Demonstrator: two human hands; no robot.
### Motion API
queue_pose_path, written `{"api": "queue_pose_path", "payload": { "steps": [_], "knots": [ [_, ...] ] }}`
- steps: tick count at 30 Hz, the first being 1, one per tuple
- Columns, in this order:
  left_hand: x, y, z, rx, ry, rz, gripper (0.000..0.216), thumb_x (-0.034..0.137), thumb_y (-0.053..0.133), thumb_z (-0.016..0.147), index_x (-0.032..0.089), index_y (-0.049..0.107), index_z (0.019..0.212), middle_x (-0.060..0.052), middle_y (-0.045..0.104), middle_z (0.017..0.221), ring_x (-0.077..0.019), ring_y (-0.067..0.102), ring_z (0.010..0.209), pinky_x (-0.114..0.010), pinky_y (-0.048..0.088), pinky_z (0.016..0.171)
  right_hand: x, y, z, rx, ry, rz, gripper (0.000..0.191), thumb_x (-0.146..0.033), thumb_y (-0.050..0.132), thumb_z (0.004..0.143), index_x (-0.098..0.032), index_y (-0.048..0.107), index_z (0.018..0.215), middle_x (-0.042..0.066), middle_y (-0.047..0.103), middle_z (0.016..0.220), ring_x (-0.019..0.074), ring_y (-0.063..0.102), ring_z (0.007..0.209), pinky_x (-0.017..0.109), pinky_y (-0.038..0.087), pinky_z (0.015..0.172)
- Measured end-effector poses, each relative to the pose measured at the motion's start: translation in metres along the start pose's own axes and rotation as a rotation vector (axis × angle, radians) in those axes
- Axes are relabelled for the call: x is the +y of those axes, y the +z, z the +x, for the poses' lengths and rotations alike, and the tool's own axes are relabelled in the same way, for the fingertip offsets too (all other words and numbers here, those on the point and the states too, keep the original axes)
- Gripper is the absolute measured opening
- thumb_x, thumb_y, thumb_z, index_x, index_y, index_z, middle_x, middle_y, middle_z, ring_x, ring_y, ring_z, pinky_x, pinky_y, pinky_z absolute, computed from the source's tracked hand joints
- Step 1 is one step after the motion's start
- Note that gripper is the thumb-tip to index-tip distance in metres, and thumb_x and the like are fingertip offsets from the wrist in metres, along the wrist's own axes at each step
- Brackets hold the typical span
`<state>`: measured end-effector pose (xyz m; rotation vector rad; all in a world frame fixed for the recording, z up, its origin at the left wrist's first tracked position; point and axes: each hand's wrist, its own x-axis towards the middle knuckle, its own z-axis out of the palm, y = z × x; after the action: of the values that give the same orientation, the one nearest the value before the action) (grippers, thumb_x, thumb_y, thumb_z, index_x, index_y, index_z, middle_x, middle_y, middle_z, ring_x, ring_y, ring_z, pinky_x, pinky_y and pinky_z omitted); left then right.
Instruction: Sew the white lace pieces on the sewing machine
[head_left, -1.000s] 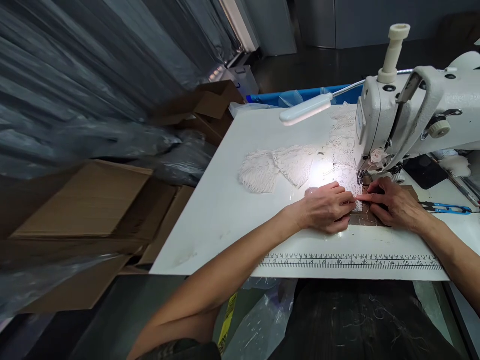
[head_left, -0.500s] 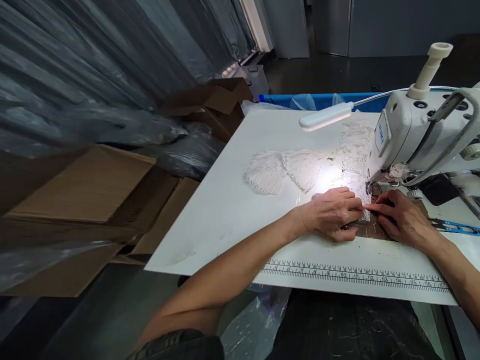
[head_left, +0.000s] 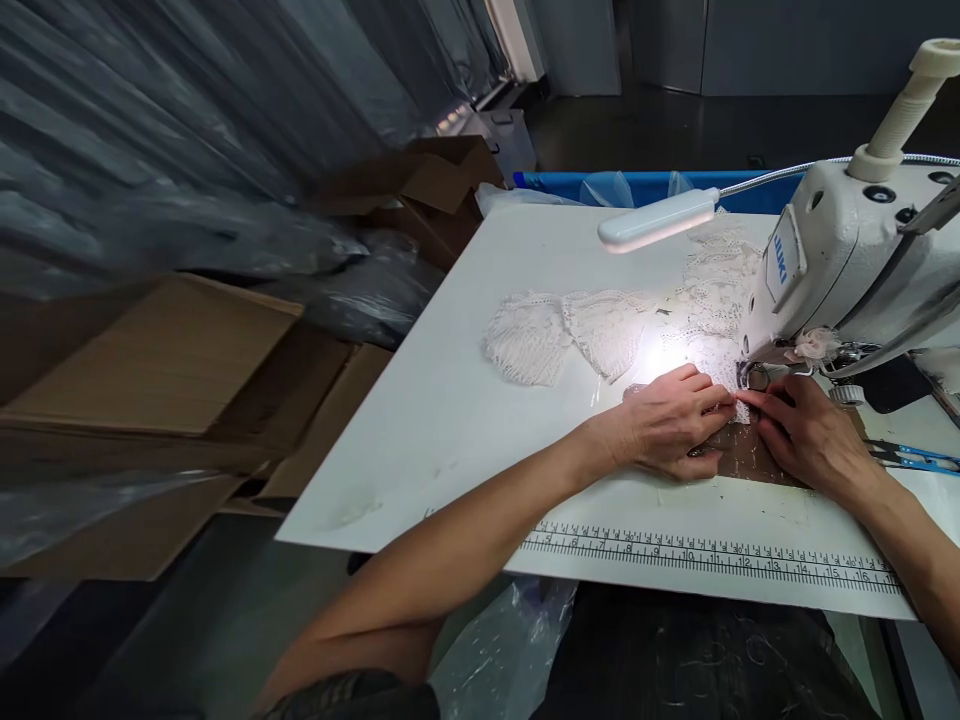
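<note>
A strip of white lace (head_left: 722, 345) runs under the needle area of a white sewing machine (head_left: 817, 260). Its near end lies between my hands. My left hand (head_left: 675, 420), fingers curled and pressed down, holds the left edge of the lace just in front of the presser foot (head_left: 744, 374). My right hand (head_left: 806, 430) is on the lace's right edge, forefinger and thumb closed on it, close to the foot. Further left on the table, joined lace pieces (head_left: 566, 332) lie flat. Fingertips partly hide the lace's near end.
A slim lamp (head_left: 660, 222) shines over the white table (head_left: 450, 460). Blue thread snips (head_left: 911, 456) and a black object (head_left: 889, 380) lie right of my right hand. A printed ruler (head_left: 705, 556) follows the front edge. Cardboard boxes (head_left: 165, 350) stand to the left.
The lace's near end has moved forward toward the presser foot, and both hands have moved slightly with it. The camera view has shifted a little, making the machine appear larger.
</note>
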<state>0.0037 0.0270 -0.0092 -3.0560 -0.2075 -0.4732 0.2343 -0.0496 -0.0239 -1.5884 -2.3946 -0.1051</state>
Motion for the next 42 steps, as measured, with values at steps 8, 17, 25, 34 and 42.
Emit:
{"api": "queue_pose_path", "payload": {
  "steps": [8,17,25,34,42],
  "knots": [
    [0.001,0.001,0.002,-0.076,-0.059,0.041,0.049,0.042,0.044,0.094,0.004,0.064,0.117,-0.015,0.066,0.116,-0.0234,0.057,0.085,-0.042,0.044,0.081,-0.001,-0.002,-0.004,0.034,-0.066,0.040,0.039,-0.027,0.041,0.099,-0.025,0.072,0.122,0.013,0.064,0.104,0.0214,0.063,0.077,0.031,0.055,0.056],
    [-0.001,-0.005,0.007,-0.195,-0.135,0.024,0.055,0.049,0.040,0.095,0.005,0.062,0.121,-0.016,0.062,0.128,-0.0240,0.058,0.094,-0.042,0.042,0.087,-0.007,-0.002,-0.002,-0.024,0.016,0.052,0.044,-0.029,0.037,0.099,-0.024,0.070,0.127,0.015,0.063,0.106,0.0224,0.063,0.079,0.035,0.058,0.063],
    [-0.002,-0.010,0.012,-0.209,-0.179,0.027,0.055,0.051,0.037,0.097,0.007,0.062,0.119,-0.017,0.061,0.128,-0.0234,0.058,0.094,-0.040,0.042,0.086,-0.003,-0.006,-0.001,0.006,0.038,0.184,0.043,-0.031,0.039,0.098,-0.019,0.071,0.125,0.015,0.069,0.106,0.0250,0.068,0.086,0.036,0.059,0.067],
    [-0.004,-0.008,0.014,-0.210,-0.201,0.013,0.063,0.056,0.039,0.096,0.003,0.061,0.121,-0.017,0.060,0.124,-0.0238,0.056,0.093,-0.041,0.041,0.084,0.010,-0.031,0.007,-0.116,0.379,0.535,0.056,-0.060,0.036,0.098,-0.018,0.072,0.103,0.013,0.076,0.098,0.0296,0.072,0.090,0.043,0.060,0.078],
    [-0.005,-0.005,0.012,-0.208,-0.222,0.009,0.068,0.059,0.038,0.095,0.003,0.060,0.125,-0.017,0.060,0.126,-0.0244,0.055,0.093,-0.042,0.041,0.086,0.010,-0.018,0.005,-0.039,0.367,0.456,0.064,-0.072,0.033,0.095,-0.021,0.072,0.099,0.012,0.074,0.088,0.0305,0.071,0.087,0.041,0.059,0.073]
  ]
}}
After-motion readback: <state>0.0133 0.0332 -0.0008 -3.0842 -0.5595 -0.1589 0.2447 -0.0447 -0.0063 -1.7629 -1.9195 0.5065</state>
